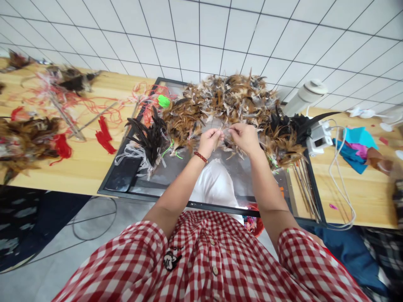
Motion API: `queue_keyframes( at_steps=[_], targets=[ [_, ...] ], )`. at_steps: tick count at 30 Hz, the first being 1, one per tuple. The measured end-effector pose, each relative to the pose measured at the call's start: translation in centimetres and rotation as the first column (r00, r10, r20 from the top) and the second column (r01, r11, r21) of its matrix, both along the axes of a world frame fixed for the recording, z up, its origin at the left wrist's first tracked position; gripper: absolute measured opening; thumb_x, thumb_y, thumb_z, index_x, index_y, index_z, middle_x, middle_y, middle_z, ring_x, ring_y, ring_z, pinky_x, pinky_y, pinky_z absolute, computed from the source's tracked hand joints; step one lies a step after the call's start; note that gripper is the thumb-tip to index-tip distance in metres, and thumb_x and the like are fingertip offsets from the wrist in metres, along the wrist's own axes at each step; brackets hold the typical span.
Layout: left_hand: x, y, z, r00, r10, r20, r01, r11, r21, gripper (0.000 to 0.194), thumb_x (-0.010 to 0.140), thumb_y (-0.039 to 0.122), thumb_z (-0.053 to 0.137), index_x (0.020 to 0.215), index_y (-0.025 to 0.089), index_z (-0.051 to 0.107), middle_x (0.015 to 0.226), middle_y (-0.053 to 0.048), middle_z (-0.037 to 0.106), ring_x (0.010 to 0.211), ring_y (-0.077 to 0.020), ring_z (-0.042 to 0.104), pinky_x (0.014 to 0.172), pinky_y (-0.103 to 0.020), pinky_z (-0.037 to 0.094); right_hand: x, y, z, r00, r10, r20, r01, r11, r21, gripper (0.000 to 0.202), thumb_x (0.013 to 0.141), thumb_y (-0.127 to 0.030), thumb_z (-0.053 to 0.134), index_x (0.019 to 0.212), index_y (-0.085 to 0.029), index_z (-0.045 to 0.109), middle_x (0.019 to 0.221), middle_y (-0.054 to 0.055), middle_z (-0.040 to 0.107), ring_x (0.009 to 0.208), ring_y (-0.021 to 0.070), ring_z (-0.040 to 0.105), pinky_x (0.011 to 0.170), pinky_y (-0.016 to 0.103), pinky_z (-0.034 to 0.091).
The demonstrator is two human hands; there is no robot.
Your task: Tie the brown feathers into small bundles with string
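Observation:
A large heap of brown feathers (231,94) lies across the back of a black-framed glass panel (151,196). Just in front of it, my left hand (210,141), with a beaded bracelet on the wrist, pinches something small and feather-like at its fingertips. Close beside it on the right, my right hand (245,136) is also pinched closed; what its fingertips hold is too small to name. The two hands do not quite touch. Black feathers (151,136) with white strands sit left of my hands, and more black feathers (299,128) are at the right.
A dark phone (121,174) lies on the panel's left corner. Red yarn (105,136) and another feather pile (28,142) are on the left of the table. To the right are a white bottle (305,97), a white charger (319,138) with cables, thin sticks (306,188) and coloured cloth (357,147).

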State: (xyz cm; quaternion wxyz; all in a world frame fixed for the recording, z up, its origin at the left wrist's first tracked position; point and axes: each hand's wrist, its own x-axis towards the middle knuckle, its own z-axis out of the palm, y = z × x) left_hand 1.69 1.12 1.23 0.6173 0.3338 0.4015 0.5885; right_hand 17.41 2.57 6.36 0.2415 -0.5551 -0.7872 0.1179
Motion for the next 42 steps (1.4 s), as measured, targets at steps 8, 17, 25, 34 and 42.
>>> queue_keyframes(
  at_steps=[8,17,25,34,42],
  targets=[
    [0.3,0.6,0.0,0.958,0.173,0.231,-0.144,0.98,-0.137,0.018,0.082,0.015,0.079,0.069,0.014,0.068,0.062,0.003,0.068,0.058,-0.0071,0.061,0.068,-0.022,0.05,-2.7,-0.4,-1.8,0.875,-0.017,-0.483,-0.072,0.984,-0.166,0.034,0.09,-0.045,0.054,0.072,-0.02,0.067,0.064,0.0,0.064,0.063,0.0147,0.054,0.066,0.028,0.04],
    [0.4,0.4,0.3,0.937,0.11,0.332,-0.056,0.984,-0.17,0.01,0.081,0.015,0.08,0.077,0.014,0.071,0.07,0.0,0.071,0.061,-0.0082,0.063,0.064,-0.022,0.049,-4.2,-0.7,-2.7,0.859,-0.093,-0.503,-0.087,0.942,-0.324,0.04,0.091,-0.039,0.053,0.055,-0.021,0.055,0.054,-0.002,0.056,0.058,0.0132,0.05,0.065,0.026,0.039],
    [0.4,0.5,-0.1,0.975,0.146,0.17,-0.133,0.987,-0.088,0.021,0.085,0.021,0.079,0.069,0.015,0.067,0.065,0.001,0.069,0.063,-0.0083,0.062,0.072,-0.023,0.051,-1.7,0.5,-2.0,0.914,-0.02,-0.406,-0.064,0.98,-0.191,0.02,0.084,-0.033,0.063,0.084,-0.017,0.076,0.08,0.003,0.074,0.076,0.017,0.062,0.077,0.031,0.047],
    [0.1,-0.4,-0.4,0.969,-0.237,0.073,0.233,0.971,0.06,0.041,0.075,0.043,0.089,0.062,0.014,0.063,0.059,0.0,0.063,0.058,-0.0084,0.058,0.063,-0.022,0.046,-0.2,0.3,-1.3,0.577,-0.017,-0.817,-0.495,0.788,-0.366,0.053,0.068,-0.06,0.087,0.099,-0.019,0.078,0.068,0.001,0.073,0.062,0.0153,0.065,0.065,0.031,0.055],
    [-0.4,-0.2,-0.3,0.933,-0.355,0.058,0.348,0.932,0.104,0.035,0.069,0.042,0.093,0.08,0.013,0.076,0.077,-0.004,0.074,0.071,-0.0118,0.066,0.074,-0.025,0.05,-1.2,0.4,-1.5,0.549,-0.106,-0.829,-0.338,0.879,-0.336,0.047,0.057,-0.059,0.092,0.069,-0.02,0.069,0.049,-0.003,0.061,0.046,0.0136,0.055,0.051,0.029,0.049]
  ],
)
